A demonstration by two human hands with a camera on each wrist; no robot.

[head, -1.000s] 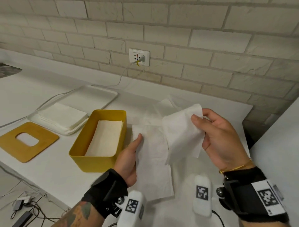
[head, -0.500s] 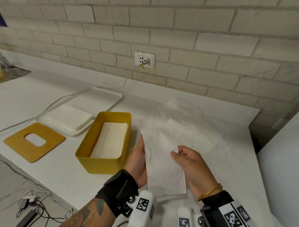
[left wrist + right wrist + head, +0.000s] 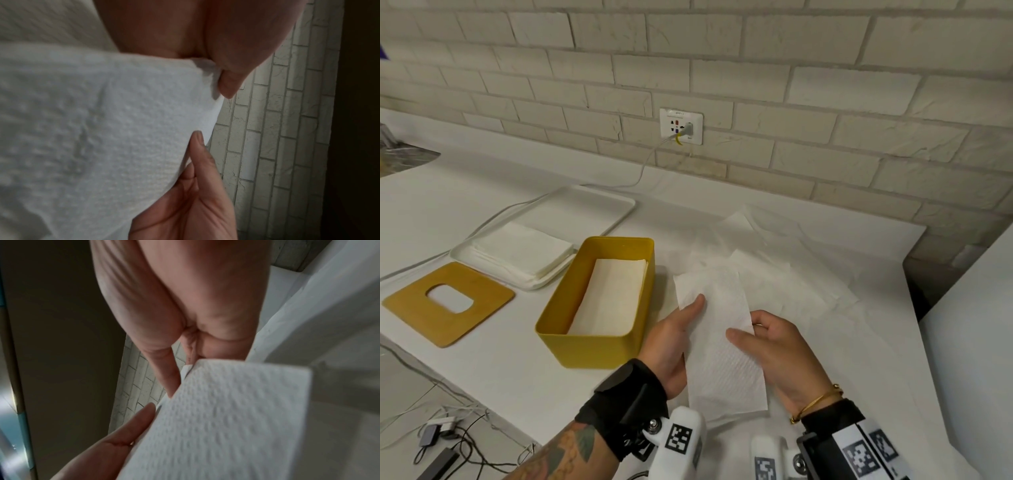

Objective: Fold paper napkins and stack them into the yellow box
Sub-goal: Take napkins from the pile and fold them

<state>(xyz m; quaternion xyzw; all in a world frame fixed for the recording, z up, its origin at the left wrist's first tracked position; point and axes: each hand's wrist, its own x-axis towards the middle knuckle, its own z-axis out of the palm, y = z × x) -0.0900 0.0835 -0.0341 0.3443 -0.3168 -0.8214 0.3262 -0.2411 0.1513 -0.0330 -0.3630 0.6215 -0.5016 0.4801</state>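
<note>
Your left hand [image 3: 671, 337] and right hand [image 3: 779, 356] pinched one folded napkin [image 3: 717, 337] between thumb and fingers, above the table's [image 3: 482, 363] near edge — folded, not yet boxed. Just left sat the yellow box [image 3: 599, 353], open-topped, with napkins already stacked inside and room above them. Beyond lay loose unfolded sheets [image 3: 791, 274] and a tray [image 3: 592, 209] holding more — plenty seemed left.

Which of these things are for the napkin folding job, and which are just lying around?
For the job:
- folded napkin, held by the left hand and right hand
- yellow box, with napkins already inside
- loose napkins spread on the counter
- napkin stack on the white tray

Just lying about:
- wooden lid
- wall socket and its cable
- cables on the floor
</note>
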